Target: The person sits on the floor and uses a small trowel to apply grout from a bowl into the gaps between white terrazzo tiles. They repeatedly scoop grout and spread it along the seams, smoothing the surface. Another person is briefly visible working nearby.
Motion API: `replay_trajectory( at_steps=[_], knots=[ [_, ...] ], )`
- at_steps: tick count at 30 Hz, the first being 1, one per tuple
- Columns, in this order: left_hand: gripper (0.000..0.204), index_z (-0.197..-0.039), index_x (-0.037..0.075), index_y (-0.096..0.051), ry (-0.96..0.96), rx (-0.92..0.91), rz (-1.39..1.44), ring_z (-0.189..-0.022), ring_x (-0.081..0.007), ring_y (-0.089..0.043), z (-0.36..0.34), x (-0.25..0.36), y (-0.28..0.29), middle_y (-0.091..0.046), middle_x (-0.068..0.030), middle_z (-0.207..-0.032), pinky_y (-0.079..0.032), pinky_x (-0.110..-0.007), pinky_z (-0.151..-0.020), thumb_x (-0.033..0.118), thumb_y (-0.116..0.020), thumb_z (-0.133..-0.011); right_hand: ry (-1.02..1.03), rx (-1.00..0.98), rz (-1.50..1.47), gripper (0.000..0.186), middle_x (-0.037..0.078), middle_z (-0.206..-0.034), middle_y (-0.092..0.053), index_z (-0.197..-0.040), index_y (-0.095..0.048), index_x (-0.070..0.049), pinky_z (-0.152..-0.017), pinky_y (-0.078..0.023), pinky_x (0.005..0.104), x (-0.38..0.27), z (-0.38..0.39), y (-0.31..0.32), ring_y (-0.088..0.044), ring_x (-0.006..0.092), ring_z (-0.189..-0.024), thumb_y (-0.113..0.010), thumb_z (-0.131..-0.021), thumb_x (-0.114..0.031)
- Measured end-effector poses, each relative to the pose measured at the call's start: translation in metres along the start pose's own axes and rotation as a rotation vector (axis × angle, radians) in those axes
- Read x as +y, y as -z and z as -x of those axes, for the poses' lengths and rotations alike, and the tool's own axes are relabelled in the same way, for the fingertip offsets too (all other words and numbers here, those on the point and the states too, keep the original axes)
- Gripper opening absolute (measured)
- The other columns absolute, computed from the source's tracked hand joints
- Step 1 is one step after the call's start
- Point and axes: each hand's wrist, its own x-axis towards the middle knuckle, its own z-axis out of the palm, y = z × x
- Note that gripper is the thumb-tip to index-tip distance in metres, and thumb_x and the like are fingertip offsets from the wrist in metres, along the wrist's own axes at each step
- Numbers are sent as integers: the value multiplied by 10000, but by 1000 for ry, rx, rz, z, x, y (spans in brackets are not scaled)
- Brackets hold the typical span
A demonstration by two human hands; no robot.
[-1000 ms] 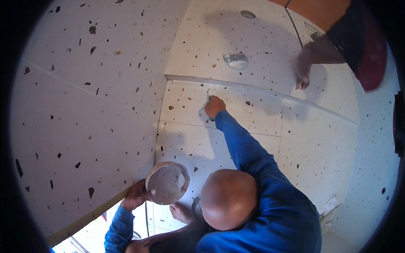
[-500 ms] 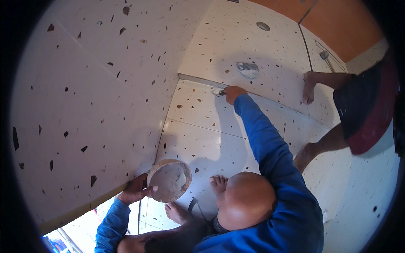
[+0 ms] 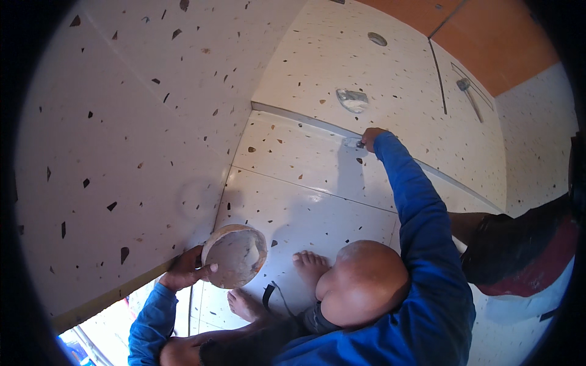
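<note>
1. One large speckled wall [image 3: 140, 140] takes up the left side. Beside it, speckled floor [image 3: 305, 226] in pale panels with thin seams, crossed by a low ledge [image 3: 305, 119].
2. Beyond the ledge, the raised part carries a mallet-like tool [image 3: 470, 97], a grey patch with pale material on it [image 3: 353, 100] and a round recess [image 3: 377, 39], all well apart.
3. Second person at the right edge, dark and red clothing [image 3: 531, 250]; hands not visible.
4. Round pale bowl [image 3: 223, 271] held tilted above the floor near the wall's foot, opening toward the camera. Left hand [image 3: 183, 270]: grip clamped on the rim, thumb over its edge.
5. Right hand [image 3: 372, 135], arm stretched out to the ledge: grip closed round a small hand tool [image 3: 361, 144], mostly covered by the fingers; grey tip just beside the ledge.
6. Pale smear [image 3: 350, 142] at that tip. Progress, by my judgement: partway. Some paste appears to be down here, and pale paste [image 3: 252, 253] remains in the bowl. Cannot tell which stretches along the ledge are finished and which untouched.
</note>
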Motion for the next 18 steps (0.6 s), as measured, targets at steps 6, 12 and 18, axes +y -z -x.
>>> replay_trajectory(
  at_steps=[6, 12, 18],
  knots=[
    [763, -1312, -81, -437, -24, 11, -10, -1024, -289, -636, -1, 1, -1, -607, -224, -1158, -580, -381, -834, 431, -738, -833, -64, -37, 121, 243, 170, -1067, -695, -988, -727, -99, -875, -530, 428, 48, 20, -5, -667, 322, -1018, -635, -766, -140],
    [802, -1301, -90, -437, -7, 20, 4, -1029, -307, -637, -1, -3, -1, -607, -233, -1151, -581, -397, -836, 469, -743, -815, 209, 108, 104, 277, 178, -1044, -688, -989, -720, -84, -846, -536, 442, -14, 29, 18, -668, 342, -981, -600, -741, -116],
    [818, -1286, -106, -431, 1, 21, -44, -1070, -321, -621, -5, -8, 1, -600, -242, -1163, -567, -405, -865, 487, -738, -814, 203, 43, 37, 390, 115, -1112, -688, -1133, -700, -163, -905, -511, 390, -106, -3, 45, -648, 302, -1054, -599, -761, -103]
  ],
)
